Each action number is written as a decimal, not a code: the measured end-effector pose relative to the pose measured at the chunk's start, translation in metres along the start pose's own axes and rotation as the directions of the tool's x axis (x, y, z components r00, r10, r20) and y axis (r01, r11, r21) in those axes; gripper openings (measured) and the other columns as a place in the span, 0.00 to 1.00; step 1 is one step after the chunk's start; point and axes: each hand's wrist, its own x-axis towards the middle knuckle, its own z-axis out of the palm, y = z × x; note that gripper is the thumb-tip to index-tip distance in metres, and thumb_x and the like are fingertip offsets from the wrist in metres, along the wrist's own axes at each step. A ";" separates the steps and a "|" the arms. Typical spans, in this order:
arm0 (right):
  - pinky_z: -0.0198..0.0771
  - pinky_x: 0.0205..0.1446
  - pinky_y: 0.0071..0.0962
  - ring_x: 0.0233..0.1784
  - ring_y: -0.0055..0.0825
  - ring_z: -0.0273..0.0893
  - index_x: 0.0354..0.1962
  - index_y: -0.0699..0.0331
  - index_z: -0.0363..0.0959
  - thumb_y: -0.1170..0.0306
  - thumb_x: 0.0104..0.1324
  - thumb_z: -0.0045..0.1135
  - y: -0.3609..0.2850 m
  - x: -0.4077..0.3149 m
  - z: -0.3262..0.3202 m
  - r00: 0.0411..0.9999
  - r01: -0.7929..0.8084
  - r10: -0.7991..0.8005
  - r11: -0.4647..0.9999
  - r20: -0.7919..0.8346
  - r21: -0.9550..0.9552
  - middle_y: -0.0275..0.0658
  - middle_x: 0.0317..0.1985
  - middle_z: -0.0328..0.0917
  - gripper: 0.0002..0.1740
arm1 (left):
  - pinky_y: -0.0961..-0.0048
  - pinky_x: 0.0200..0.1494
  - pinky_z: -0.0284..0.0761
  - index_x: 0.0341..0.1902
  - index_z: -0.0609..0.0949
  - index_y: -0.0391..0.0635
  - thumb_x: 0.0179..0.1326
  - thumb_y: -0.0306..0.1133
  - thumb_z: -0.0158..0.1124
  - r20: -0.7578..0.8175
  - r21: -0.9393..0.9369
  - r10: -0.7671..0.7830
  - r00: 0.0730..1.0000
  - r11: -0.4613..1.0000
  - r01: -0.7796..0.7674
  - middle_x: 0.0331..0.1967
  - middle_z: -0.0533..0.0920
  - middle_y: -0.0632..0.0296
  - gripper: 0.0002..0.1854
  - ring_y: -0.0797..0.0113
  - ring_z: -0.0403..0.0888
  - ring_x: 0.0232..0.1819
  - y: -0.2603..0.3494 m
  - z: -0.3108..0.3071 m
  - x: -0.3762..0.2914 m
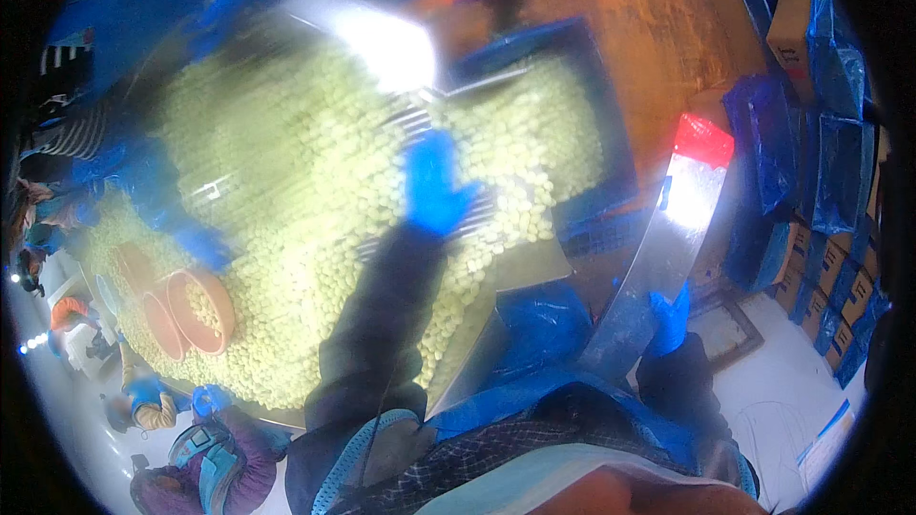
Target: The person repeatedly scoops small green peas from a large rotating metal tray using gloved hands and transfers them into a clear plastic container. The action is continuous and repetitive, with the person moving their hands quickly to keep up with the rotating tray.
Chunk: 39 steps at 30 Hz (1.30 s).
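Small pale green oval pieces (pixel 315 229) lie heaped over a large metal table (pixel 465 350). My left hand (pixel 434 189), in a blue glove, rests on or just above the heap near a slotted metal part (pixel 476 214), its fingers extended. The hand is blurred, and I see nothing held in it. Beyond it, more of the pieces spread into a container with a blue liner (pixel 608 121). At the right, my blue-gloved right hand (pixel 670 318) grips the edge of a long metal plate (pixel 662 243), which has red wrapping at its far end.
Orange-brown plastic tubs (pixel 222 307) sit on the heap at the left. Co-workers stand around the table, one in a purple jacket (pixel 247 458) at lower left. Cardboard boxes with blue liners (pixel 844 179) are stacked at the right. A blue-lined box (pixel 544 322) is close before my body.
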 end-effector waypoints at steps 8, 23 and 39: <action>0.77 0.44 0.37 0.44 0.40 0.76 0.54 0.67 0.61 0.65 0.54 0.60 0.015 0.001 -0.018 0.997 0.060 -0.067 0.984 0.035 0.167 0.48 0.43 0.73 0.31 | 0.49 0.67 0.49 0.70 0.54 0.43 0.51 0.51 0.63 0.342 0.406 0.176 0.923 0.858 -0.315 0.67 0.53 0.39 0.47 0.38 0.52 0.67 -0.020 0.042 -0.084; 0.74 0.51 0.42 0.49 0.44 0.73 0.59 0.63 0.55 0.58 0.53 0.61 0.028 0.002 -0.042 0.999 0.004 -0.004 1.000 0.040 -0.012 0.48 0.50 0.68 0.39 | 0.51 0.68 0.47 0.68 0.55 0.39 0.57 0.42 0.58 -0.179 0.312 0.175 0.968 0.943 -0.113 0.66 0.58 0.43 0.39 0.43 0.56 0.66 0.023 0.037 0.033; 0.73 0.53 0.41 0.50 0.41 0.72 0.61 0.64 0.54 0.55 0.54 0.62 0.017 -0.003 -0.024 0.997 0.041 -0.040 0.999 0.069 -0.015 0.48 0.51 0.67 0.42 | 0.52 0.68 0.48 0.69 0.55 0.40 0.56 0.53 0.58 -0.140 0.440 0.223 0.965 0.887 -0.141 0.69 0.52 0.41 0.44 0.42 0.55 0.67 -0.031 -0.053 0.047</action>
